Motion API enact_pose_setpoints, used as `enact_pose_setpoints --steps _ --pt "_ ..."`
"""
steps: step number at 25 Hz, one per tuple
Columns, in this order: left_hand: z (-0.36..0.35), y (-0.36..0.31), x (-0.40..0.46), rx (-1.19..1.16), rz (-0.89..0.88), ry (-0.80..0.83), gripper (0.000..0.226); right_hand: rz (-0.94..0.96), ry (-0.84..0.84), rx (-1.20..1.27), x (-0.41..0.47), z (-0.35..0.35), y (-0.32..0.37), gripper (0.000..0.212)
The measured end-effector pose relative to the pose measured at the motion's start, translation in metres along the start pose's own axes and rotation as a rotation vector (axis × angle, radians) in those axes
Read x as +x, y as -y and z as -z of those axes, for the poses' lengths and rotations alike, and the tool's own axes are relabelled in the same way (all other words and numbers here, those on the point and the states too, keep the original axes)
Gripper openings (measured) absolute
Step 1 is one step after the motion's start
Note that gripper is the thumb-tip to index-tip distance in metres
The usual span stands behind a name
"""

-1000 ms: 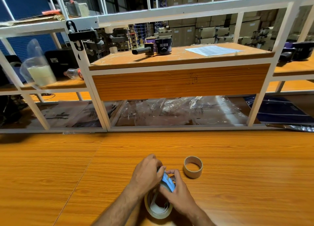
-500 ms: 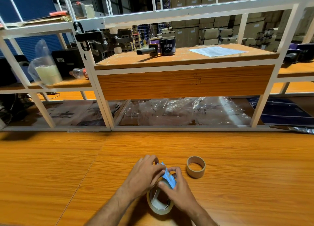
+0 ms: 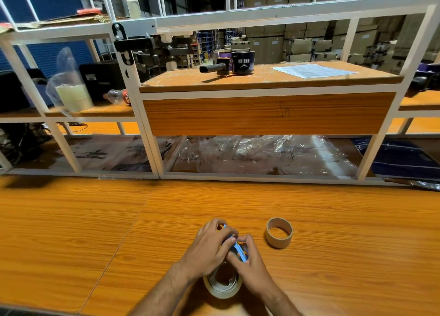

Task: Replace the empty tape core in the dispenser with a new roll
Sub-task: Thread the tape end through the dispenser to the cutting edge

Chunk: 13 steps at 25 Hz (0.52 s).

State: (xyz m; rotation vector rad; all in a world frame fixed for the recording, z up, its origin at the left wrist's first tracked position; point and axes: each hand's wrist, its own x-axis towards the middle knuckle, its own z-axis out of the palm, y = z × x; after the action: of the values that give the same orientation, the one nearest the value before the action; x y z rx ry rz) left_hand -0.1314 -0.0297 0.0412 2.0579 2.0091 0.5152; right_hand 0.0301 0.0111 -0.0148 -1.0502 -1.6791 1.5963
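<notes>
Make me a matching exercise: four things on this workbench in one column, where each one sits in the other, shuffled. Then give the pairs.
Things:
1. cardboard core
2. tape roll
3. printed sheet
4. plastic bottle

Places:
A. lying on the left shelf
B. flat on the upper shelf, right part
C. between both hands, under the blue dispenser
D. alone on the table, right of the hands

Pairs: 1-D, 2-C, 3-B, 4-A

Blue dispenser above clear tape roll, empty cardboard core upright nearby
</notes>
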Motion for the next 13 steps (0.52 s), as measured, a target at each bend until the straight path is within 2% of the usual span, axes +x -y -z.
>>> enact_pose_setpoints --steps 9,13 --pt "0.006 0.009 0.01 0.183 -0.094 -0.029 0.043 -0.024 0.004 0.056 0.003 -0.016 -0.006 0.04" --pt "0.009 0.012 0.006 -0.019 -0.079 -0.054 0.038 -0.021 -0.027 0.09 0.006 -0.022 -0.007 0.038"
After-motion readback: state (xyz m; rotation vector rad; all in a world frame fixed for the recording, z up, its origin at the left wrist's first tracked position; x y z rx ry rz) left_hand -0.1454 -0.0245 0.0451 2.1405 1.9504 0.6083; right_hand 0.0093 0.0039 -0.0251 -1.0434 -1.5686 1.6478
